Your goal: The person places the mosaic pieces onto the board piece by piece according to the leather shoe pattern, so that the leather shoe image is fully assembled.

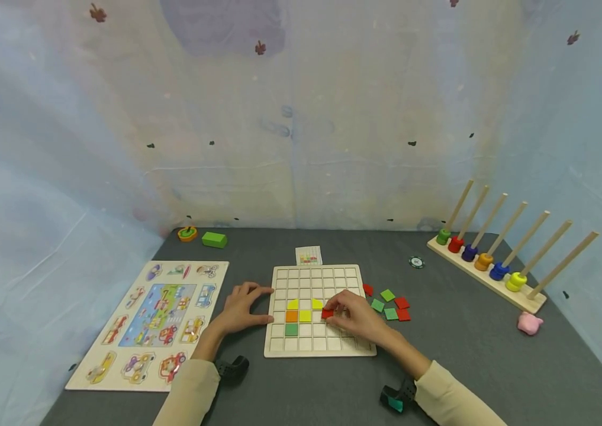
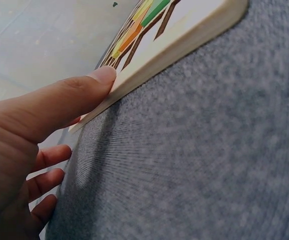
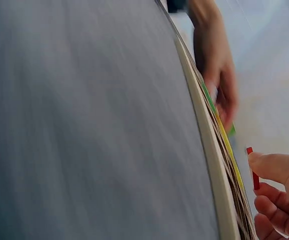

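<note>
A wooden grid board (image 1: 319, 349) lies in the middle of the grey table. It holds three yellow tiles (image 1: 305, 316), an orange tile (image 1: 292, 316) and a green tile (image 1: 292, 329). My right hand (image 1: 332, 312) hovers over the board's middle and pinches a red tile (image 1: 327, 314) between thumb and fingers; that red tile (image 3: 253, 170) shows edge-on in the right wrist view. My left hand (image 1: 263, 305) rests on the table with its fingers spread. Its thumb (image 2: 59, 100) presses the board's left edge (image 2: 184, 45).
Loose red and green tiles (image 1: 390, 303) lie right of the board, a pattern card (image 1: 308, 255) behind it. A vehicle peg puzzle (image 1: 151, 322) is at the left, a ring-stacking rack (image 1: 492, 263) and pink pig (image 1: 530, 323) at the right, a green block (image 1: 214, 239) at the back.
</note>
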### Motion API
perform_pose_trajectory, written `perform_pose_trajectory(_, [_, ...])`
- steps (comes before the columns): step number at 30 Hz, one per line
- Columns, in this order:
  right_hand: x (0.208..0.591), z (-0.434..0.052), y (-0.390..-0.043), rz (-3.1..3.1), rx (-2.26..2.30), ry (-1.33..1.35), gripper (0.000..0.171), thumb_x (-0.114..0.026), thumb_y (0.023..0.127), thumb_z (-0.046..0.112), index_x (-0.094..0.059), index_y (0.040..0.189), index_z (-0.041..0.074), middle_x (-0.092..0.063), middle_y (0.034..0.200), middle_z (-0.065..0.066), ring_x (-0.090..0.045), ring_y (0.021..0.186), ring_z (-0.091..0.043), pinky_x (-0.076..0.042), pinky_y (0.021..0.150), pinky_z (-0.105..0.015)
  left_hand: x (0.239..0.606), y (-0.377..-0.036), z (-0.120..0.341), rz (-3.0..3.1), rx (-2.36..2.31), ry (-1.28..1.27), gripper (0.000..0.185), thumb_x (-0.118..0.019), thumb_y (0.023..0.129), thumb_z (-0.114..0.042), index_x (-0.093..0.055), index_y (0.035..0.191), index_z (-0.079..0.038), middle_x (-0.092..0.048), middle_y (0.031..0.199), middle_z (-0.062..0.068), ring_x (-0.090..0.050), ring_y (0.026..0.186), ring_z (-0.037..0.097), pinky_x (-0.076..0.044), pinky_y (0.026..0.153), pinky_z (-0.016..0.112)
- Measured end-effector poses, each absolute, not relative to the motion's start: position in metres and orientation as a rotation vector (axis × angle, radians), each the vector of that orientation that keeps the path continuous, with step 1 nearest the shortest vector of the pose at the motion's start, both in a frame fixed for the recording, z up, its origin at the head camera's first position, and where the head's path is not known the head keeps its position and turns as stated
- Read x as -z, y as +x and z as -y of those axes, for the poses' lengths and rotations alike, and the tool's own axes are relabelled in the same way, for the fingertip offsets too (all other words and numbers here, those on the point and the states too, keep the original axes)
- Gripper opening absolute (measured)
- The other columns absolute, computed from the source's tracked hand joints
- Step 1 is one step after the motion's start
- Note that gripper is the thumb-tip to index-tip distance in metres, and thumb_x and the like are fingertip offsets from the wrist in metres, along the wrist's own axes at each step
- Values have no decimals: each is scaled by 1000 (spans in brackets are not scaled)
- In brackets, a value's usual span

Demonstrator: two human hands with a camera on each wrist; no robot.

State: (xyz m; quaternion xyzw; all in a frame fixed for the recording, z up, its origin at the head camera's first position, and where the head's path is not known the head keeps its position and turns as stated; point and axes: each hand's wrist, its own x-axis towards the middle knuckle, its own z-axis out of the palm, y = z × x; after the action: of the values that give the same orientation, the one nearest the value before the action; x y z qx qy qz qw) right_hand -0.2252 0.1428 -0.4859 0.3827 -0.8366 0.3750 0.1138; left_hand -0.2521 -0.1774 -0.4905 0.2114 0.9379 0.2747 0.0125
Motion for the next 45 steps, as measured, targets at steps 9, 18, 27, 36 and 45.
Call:
perform_pose_trajectory(9, [491,-111,-213,2474,-1061,1251,19,-76,78,19,-67,93,12,-61,90,2,-53,75,-9,-42,67,-18,490,-253,177,-2916,-845,631,67,-74,74,-49,-53,132,-24,-41,129,9,-33,114,30,-26,94,56])
perform_pose_trajectory(18, [492,-110,-213,2426,-1029,1278,12,-76,77,15,-74,88,13,-61,90,1,-54,80,-8,-44,70,-19,491,-252,177,-2916,-854,633,67,-74,73,-49,-53,131,-25,-41,129,9,-34,114,30,-26,94,57])
perform_pose_trajectory(27, [492,-104,-211,2407,-940,1247,11,-75,79,16,-74,90,14,-63,90,2,-54,83,-9,-44,72,-20,492,-254,178,-2928,-831,645,67,-73,74,-49,-52,133,-24,-41,130,10,-34,114,31,-27,94,57])
perform_pose_trajectory(36, [493,-110,-214,2365,-934,1259,14,-72,82,16,-71,96,13,-59,93,0,-52,81,-10,-43,70,-21,490,-251,177,-2904,-865,633,67,-74,74,-48,-54,132,-22,-41,128,10,-33,115,32,-26,93,58])
perform_pose_trajectory(45, [483,-151,-226,2362,-1016,1052,15,-72,81,9,-70,96,8,-60,94,-4,-54,77,-17,-46,65,-28,490,-252,177,-2925,-853,643,66,-74,74,-49,-54,131,-23,-42,128,9,-34,115,32,-27,92,58])
